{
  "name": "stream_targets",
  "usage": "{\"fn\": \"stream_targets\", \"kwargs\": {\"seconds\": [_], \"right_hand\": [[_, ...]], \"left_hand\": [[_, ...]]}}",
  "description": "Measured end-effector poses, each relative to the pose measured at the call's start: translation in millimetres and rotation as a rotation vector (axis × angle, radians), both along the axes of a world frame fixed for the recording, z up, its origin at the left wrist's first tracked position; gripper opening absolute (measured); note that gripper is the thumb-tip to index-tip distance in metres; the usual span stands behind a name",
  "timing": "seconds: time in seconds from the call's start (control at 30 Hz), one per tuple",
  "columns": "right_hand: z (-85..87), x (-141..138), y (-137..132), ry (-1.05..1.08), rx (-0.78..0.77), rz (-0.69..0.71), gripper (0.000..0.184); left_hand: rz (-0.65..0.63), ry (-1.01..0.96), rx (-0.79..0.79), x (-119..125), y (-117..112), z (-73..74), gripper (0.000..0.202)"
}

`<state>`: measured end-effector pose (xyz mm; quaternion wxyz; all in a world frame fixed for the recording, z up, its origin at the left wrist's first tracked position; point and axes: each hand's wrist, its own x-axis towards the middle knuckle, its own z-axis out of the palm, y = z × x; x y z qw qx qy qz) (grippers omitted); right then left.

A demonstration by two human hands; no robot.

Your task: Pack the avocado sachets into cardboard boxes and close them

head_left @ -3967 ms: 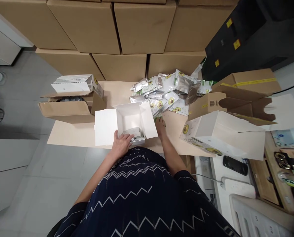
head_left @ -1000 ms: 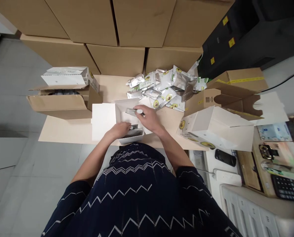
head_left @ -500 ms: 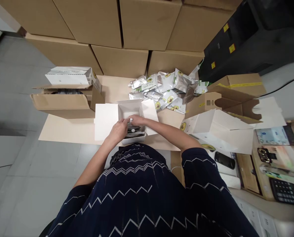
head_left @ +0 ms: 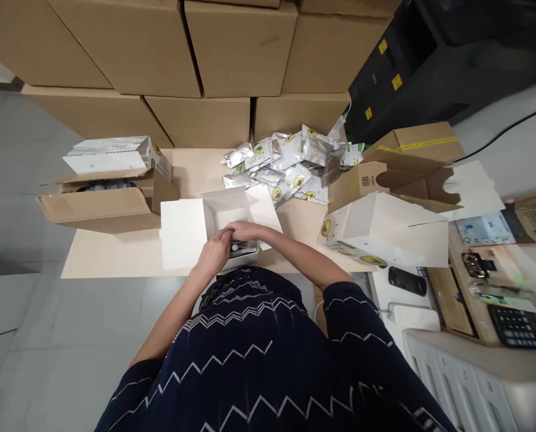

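An open white carton with its flaps spread stands at the near edge of a low tan table. Both my hands are down inside it. My left hand curls its fingers over silver pouches packed in the carton. My right hand lies across the same pouches, fingers pressed on them. A heap of silver pouches with avocado prints lies just beyond the carton.
A brown carton with a white box on it sits at the left. Another white box and an open brown carton are at the right. Stacked brown cartons wall off the back. A phone and calculator lie on the right.
My right hand took a pouch from the heap and brought it into the white carton. Both hands now press on the pouches inside; the view has shifted slightly.
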<state>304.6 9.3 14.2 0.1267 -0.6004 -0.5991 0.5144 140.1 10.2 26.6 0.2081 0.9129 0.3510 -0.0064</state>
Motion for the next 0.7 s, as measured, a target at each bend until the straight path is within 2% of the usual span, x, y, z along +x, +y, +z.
{"fn": "stream_targets", "kwargs": {"seconds": [0.1,0.17,0.23,0.27,0.33,0.4,0.47,0.53,0.6,0.7], "right_hand": [[30.8,24.1,-11.5,0.214,0.124,-0.174,0.026],[43.1,51.9,-19.6,0.407,0.193,-0.403,0.026],[39.3,85.2,-25.2,0.508,0.265,-0.717,0.029],[30.4,101.4,-26.9,0.504,0.299,-0.893,0.031],[1.3,127.7,-28.9,0.410,0.303,-1.206,0.028],[-34.5,140.8,-29.7,0.279,0.140,-1.350,0.023],[-66.6,140.7,-28.3,0.234,-0.029,-1.350,0.025],[-88.3,133.0,-23.4,0.264,-0.096,-1.326,0.028],[-99.2,124.3,-15.2,0.279,-0.093,-1.336,0.028],[-102.8,117.8,-5.0,0.249,-0.088,-1.347,0.020]], "left_hand": [[-0.004,-0.029,0.038,-3.9,-2.9,-5.4,0.038],[0.009,-0.062,0.065,-5.2,-6.7,-9.3,0.040],[0.011,-0.105,0.093,-6.2,-11.0,-13.5,0.043],[0.011,-0.125,0.107,-6.7,-12.9,-15.5,0.044],[0.011,-0.152,0.130,-7.7,-15.7,-18.8,0.044],[0.011,-0.161,0.151,-8.4,-16.9,-20.6,0.043],[0.006,-0.154,0.165,-8.8,-16.8,-20.9,0.042],[-0.003,-0.142,0.171,-8.7,-16.2,-20.1,0.042],[-0.008,-0.128,0.172,-8.6,-15.7,-19.0,0.043],[-0.004,-0.116,0.174,-8.6,-15.6,-18.2,0.043]]}}
